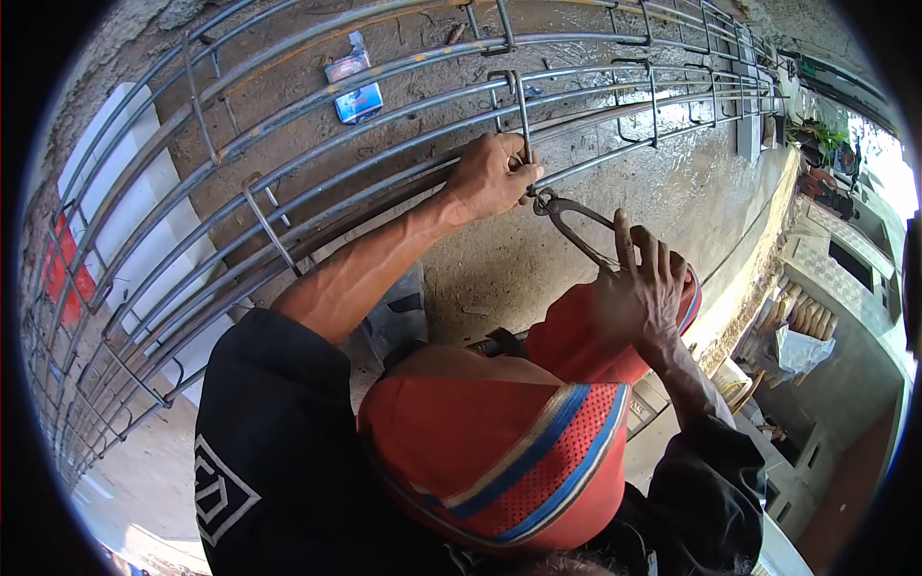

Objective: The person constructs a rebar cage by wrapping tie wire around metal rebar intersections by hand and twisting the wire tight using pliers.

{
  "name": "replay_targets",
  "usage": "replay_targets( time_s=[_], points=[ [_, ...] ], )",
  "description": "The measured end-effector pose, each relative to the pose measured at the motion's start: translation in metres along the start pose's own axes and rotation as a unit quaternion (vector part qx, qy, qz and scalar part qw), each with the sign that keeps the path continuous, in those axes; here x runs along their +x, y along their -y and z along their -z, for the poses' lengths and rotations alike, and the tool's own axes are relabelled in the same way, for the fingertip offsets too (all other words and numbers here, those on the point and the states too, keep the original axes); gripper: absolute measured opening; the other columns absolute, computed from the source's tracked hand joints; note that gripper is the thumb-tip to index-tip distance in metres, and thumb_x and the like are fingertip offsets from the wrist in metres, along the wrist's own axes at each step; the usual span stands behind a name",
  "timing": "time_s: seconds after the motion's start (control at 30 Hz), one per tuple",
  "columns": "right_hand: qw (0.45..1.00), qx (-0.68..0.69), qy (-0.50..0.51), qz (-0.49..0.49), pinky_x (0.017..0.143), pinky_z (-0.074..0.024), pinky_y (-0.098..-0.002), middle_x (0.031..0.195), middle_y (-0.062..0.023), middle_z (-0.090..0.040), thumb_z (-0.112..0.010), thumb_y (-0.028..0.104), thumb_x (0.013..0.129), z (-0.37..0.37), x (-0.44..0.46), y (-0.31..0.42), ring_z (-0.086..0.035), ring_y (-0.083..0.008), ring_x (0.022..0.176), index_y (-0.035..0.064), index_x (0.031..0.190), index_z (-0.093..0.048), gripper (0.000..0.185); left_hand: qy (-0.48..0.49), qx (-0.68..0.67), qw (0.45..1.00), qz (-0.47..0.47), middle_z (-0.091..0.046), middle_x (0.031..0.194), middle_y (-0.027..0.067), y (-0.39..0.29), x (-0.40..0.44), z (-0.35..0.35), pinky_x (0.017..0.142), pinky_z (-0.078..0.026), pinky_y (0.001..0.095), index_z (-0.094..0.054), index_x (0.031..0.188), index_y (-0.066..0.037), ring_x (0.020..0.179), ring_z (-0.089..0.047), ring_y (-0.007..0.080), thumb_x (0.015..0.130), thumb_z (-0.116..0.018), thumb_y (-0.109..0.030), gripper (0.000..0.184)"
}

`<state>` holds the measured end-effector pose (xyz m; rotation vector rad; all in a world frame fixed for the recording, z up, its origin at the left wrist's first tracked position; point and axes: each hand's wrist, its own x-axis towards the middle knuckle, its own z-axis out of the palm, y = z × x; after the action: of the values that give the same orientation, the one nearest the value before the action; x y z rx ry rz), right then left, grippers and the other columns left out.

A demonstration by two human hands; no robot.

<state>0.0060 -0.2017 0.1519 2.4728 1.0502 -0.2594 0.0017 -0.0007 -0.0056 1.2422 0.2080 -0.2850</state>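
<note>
Long metal rods with bent stirrups form a cage (403,136) across the upper view. My left hand (493,176) is closed at the lower rod beside an upright stirrup (524,120), fingers pinched on the joint; what they hold there is too small to tell. Dark pincers (574,230) have their jaws at the rod just right of that hand. Their handles reach down toward my right hand (645,283), whose index finger stretches upward. The palm side of this hand is hidden, and the lower end of the pincers passes behind or into it.
A blue and white packet (355,88) lies on the ground behind the rods. White panels (158,221) and a red object (67,269) are at the left. My knees in red trousers (499,451) are below. Sacks (805,312) and a plastic bag (802,350) are at the right.
</note>
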Motion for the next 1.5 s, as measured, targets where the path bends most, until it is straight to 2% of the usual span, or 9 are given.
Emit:
replay_targets(
  time_s=[0.17, 0.33, 0.43, 0.6, 0.83, 0.93, 1.03, 1.17, 1.5],
  points=[
    [0.998, -0.056, 0.023, 0.024, 0.074, -0.0387, -0.0369, 0.102, -0.0078, -0.049, -0.065, 0.039, 0.078, -0.028, -0.004, -0.008, -0.050, -0.0208, 0.091, 0.0182, 0.134, -0.042, 0.064, -0.013, 0.029, 0.999, -0.035, -0.060, 0.067, 0.0109, 0.003, 0.003, 0.003, 0.044, -0.048, 0.0263, -0.058, 0.079, 0.005, 0.054, -0.063, 0.0147, 0.082, -0.062, -0.009, 0.015],
    [0.953, 0.253, 0.158, 0.051, 0.047, -0.0461, -0.0322, 0.061, -0.0093, -0.053, -0.058, 0.034, 0.086, -0.015, 0.024, -0.030, -0.053, -0.0217, 0.048, 0.0102, 0.127, -0.049, 0.048, -0.007, 0.019, 1.000, -0.019, -0.059, 0.068, 0.0099, 0.009, 0.004, 0.001, 0.044, -0.048, 0.0259, -0.058, 0.079, 0.005, 0.054, -0.063, 0.0143, 0.082, -0.062, -0.009, 0.015],
    [0.713, 0.474, 0.496, -0.143, 0.046, -0.0452, -0.0313, 0.061, -0.0079, -0.053, -0.053, 0.036, 0.091, 0.003, 0.058, -0.041, -0.053, -0.0175, 0.048, 0.0077, 0.123, -0.052, 0.043, -0.008, 0.024, 1.000, -0.014, -0.060, 0.069, 0.0093, 0.006, 0.003, 0.003, 0.044, -0.049, 0.0255, -0.058, 0.079, 0.005, 0.054, -0.062, 0.0134, 0.082, -0.063, -0.010, 0.016],
    [0.297, 0.707, 0.590, -0.252, 0.054, -0.0468, -0.0320, 0.062, -0.0073, -0.055, -0.046, 0.046, 0.092, -0.026, 0.047, -0.052, -0.055, -0.0178, 0.054, 0.0065, 0.122, -0.049, 0.049, -0.001, -0.007, 1.000, -0.005, -0.060, 0.069, 0.0082, 0.000, 0.000, 0.002, 0.043, -0.049, 0.0255, -0.058, 0.079, 0.006, 0.055, -0.062, 0.0135, 0.082, -0.063, -0.009, 0.016],
    [0.621, 0.525, 0.567, -0.133, 0.051, -0.0517, -0.0336, 0.067, -0.0116, -0.062, -0.060, 0.046, 0.083, -0.008, 0.055, -0.053, -0.063, -0.0226, 0.058, 0.0035, 0.126, -0.042, 0.063, 0.004, -0.019, 1.000, -0.020, -0.061, 0.069, 0.0087, 0.003, -0.001, 0.000, 0.049, -0.051, 0.0258, -0.058, 0.082, 0.004, 0.058, -0.063, 0.0137, 0.082, -0.062, -0.009, 0.014],
    [0.807, 0.412, 0.423, 0.028, 0.056, -0.0525, -0.0365, 0.067, -0.0123, -0.062, -0.071, 0.025, 0.073, 0.023, 0.047, -0.039, -0.065, -0.0240, 0.065, 0.0050, 0.126, -0.040, 0.065, 0.005, -0.019, 1.000, -0.011, -0.062, 0.071, 0.0093, 0.001, -0.001, 0.000, 0.049, -0.052, 0.0259, -0.058, 0.083, 0.004, 0.059, -0.063, 0.0137, 0.083, -0.062, -0.009, 0.014],
    [0.964, 0.179, 0.198, 0.010, 0.058, -0.0504, -0.0384, 0.073, -0.0115, -0.061, -0.069, 0.020, 0.069, 0.000, 0.018, -0.027, -0.063, -0.0270, 0.062, 0.0088, 0.126, -0.040, 0.065, 0.009, -0.027, 1.000, 0.008, -0.062, 0.071, 0.0092, 0.001, 0.000, 0.000, 0.050, -0.052, 0.0260, -0.058, 0.085, 0.004, 0.059, -0.063, 0.0139, 0.083, -0.062, -0.010, 0.014],
    [0.998, 0.027, -0.016, 0.048, 0.058, -0.0504, -0.0420, 0.100, -0.0102, -0.051, -0.068, 0.016, 0.063, -0.002, 0.007, -0.022, -0.057, -0.0242, 0.070, 0.0163, 0.138, -0.032, 0.083, 0.001, -0.031, 1.000, -0.004, -0.062, 0.071, 0.0094, 0.008, 0.002, -0.002, 0.049, -0.052, 0.0261, -0.059, 0.083, 0.004, 0.059, -0.063, 0.0145, 0.082, -0.062, -0.009, 0.013],
    [0.991, 0.076, 0.096, 0.053, 0.054, -0.0508, -0.0391, 0.100, -0.0132, -0.046, -0.063, 0.010, 0.062, -0.014, 0.009, -0.027, -0.057, -0.0262, 0.074, 0.0195, 0.141, -0.026, 0.088, -0.017, 0.008, 0.999, -0.028, -0.062, 0.062, 0.0100, 0.002, 0.000, -0.001, 0.043, -0.048, 0.0261, -0.059, 0.077, 0.004, 0.052, -0.064, 0.0159, 0.080, -0.061, -0.007, 0.012]
  ],
)
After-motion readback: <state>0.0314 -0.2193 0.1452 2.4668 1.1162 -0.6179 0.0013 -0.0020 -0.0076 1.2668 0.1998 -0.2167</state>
